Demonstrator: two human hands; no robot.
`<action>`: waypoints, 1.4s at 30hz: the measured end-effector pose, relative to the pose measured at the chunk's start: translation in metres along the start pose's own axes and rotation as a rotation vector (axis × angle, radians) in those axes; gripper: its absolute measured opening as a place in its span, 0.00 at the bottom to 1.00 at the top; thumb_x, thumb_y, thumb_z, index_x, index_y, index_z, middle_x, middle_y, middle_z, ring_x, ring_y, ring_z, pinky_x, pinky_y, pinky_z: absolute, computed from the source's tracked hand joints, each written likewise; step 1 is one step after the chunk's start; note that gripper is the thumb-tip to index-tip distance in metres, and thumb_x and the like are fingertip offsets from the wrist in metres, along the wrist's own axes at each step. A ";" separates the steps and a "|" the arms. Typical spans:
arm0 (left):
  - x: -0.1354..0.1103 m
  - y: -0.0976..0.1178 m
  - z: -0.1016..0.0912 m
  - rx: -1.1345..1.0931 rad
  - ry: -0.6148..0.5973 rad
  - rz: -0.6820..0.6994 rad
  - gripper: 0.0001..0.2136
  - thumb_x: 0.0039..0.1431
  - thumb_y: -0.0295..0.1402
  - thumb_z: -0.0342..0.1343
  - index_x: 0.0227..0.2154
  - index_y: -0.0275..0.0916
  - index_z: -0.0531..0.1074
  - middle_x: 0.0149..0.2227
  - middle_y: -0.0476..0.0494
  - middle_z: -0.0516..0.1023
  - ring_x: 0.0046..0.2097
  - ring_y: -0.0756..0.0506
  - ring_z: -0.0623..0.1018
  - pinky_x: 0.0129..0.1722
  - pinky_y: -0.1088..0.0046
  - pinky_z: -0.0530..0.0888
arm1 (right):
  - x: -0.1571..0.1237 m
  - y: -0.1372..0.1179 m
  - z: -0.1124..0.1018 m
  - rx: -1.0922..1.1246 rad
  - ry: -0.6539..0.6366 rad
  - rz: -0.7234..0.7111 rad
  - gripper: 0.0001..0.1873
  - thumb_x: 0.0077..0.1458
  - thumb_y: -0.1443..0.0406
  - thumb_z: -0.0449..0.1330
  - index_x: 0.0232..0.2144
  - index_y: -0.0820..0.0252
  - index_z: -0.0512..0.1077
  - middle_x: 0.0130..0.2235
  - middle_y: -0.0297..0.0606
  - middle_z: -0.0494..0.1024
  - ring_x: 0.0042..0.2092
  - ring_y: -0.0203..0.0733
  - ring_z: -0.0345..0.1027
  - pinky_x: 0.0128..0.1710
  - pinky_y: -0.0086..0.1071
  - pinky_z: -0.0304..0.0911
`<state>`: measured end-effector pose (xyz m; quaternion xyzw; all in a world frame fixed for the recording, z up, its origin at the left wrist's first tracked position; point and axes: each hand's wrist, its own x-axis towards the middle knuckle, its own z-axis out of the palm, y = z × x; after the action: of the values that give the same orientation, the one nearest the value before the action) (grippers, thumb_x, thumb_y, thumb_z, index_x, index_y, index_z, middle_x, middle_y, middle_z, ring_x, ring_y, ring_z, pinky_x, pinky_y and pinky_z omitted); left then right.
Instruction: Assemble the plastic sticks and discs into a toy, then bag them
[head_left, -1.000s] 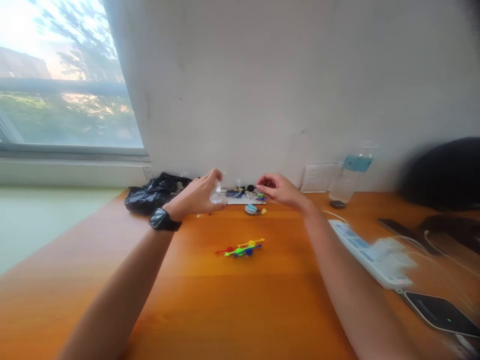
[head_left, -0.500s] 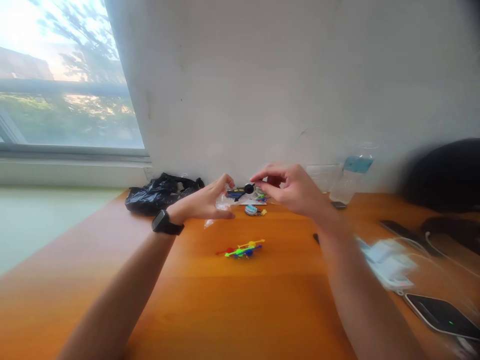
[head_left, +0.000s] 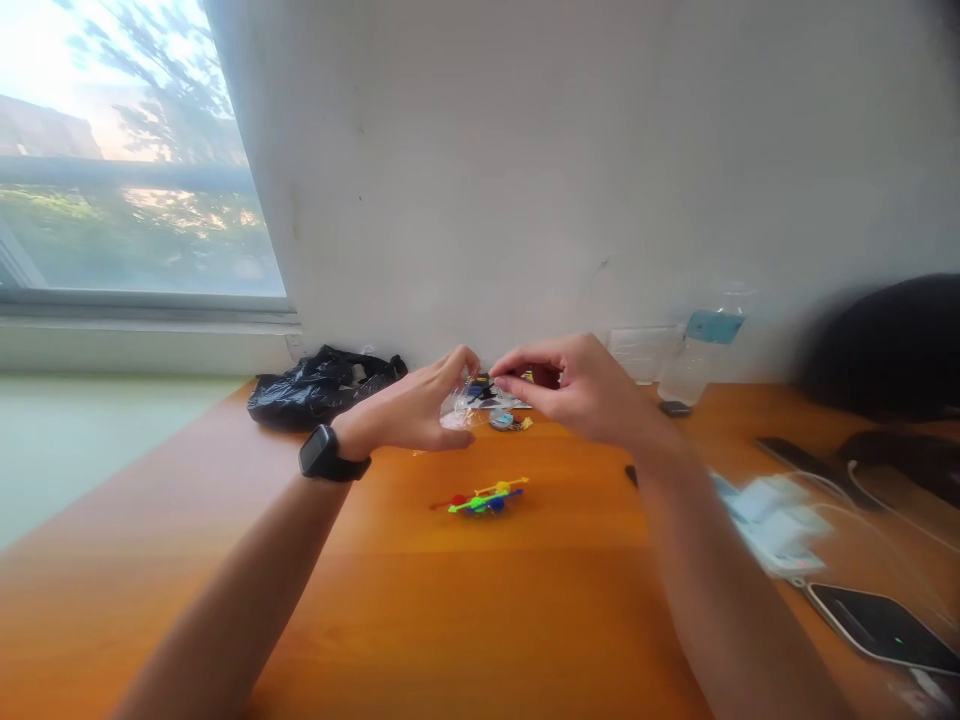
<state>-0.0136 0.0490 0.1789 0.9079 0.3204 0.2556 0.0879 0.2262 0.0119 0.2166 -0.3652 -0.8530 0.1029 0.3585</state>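
My left hand (head_left: pixel 412 405), with a black watch (head_left: pixel 330 455) on its wrist, is curved in a C, thumb well apart from the curled fingers. Clear plastic (head_left: pixel 459 405) shows between them; whether the hand touches it I cannot tell. Close to its fingertips, my right hand (head_left: pixel 574 385) pinches a small black arrow-ended piece (head_left: pixel 493 377), now mostly hidden by the fingers. Below both hands, several arrow-ended plastic pieces (head_left: pixel 480 502) in red, yellow, green and blue lie in a cluster on the wooden table (head_left: pixel 450 620).
Behind the hands lie a small round blue-and-white item (head_left: pixel 502 421) and a printed packet (head_left: pixel 517 397). A black plastic bag (head_left: pixel 319 385) sits at back left. Toward the right are a clear bottle (head_left: pixel 690 360), white packets (head_left: pixel 772 515) with cables and a phone (head_left: pixel 885 625).
My right hand has moved slightly left and down, toward the left hand's fingertips. The black piece's round part, plain to see before, is now largely hidden. The coloured pieces have not moved.
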 end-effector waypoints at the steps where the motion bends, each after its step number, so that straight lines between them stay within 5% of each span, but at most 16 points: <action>1: 0.000 0.000 0.000 0.002 0.004 0.001 0.27 0.52 0.37 0.65 0.53 0.43 0.61 0.48 0.43 0.73 0.38 0.44 0.73 0.38 0.66 0.70 | 0.000 -0.001 0.000 -0.006 0.003 -0.004 0.12 0.63 0.58 0.61 0.38 0.56 0.83 0.24 0.31 0.70 0.25 0.33 0.55 0.24 0.31 0.48; 8: 0.001 -0.005 0.005 -0.003 0.025 0.026 0.30 0.51 0.35 0.65 0.56 0.43 0.61 0.51 0.40 0.73 0.45 0.39 0.76 0.45 0.62 0.72 | 0.000 -0.003 0.002 -0.094 0.055 0.043 0.09 0.62 0.61 0.61 0.36 0.57 0.80 0.26 0.31 0.73 0.24 0.32 0.55 0.24 0.30 0.46; 21: 0.003 0.004 0.004 0.046 0.063 0.049 0.23 0.51 0.32 0.58 0.49 0.43 0.59 0.43 0.43 0.73 0.37 0.42 0.74 0.37 0.66 0.70 | 0.003 -0.004 0.014 -0.156 0.053 0.052 0.06 0.57 0.65 0.61 0.35 0.57 0.79 0.28 0.32 0.78 0.27 0.34 0.63 0.30 0.30 0.51; 42: 0.005 0.005 0.006 0.105 0.026 0.035 0.19 0.50 0.31 0.55 0.45 0.42 0.58 0.34 0.49 0.67 0.32 0.45 0.67 0.32 0.67 0.63 | 0.007 -0.002 0.021 -0.263 0.010 0.042 0.05 0.58 0.64 0.62 0.30 0.56 0.77 0.26 0.31 0.75 0.26 0.34 0.60 0.28 0.32 0.47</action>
<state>-0.0050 0.0480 0.1776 0.9133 0.3186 0.2518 0.0316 0.2079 0.0171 0.2061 -0.4273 -0.8494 -0.0042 0.3097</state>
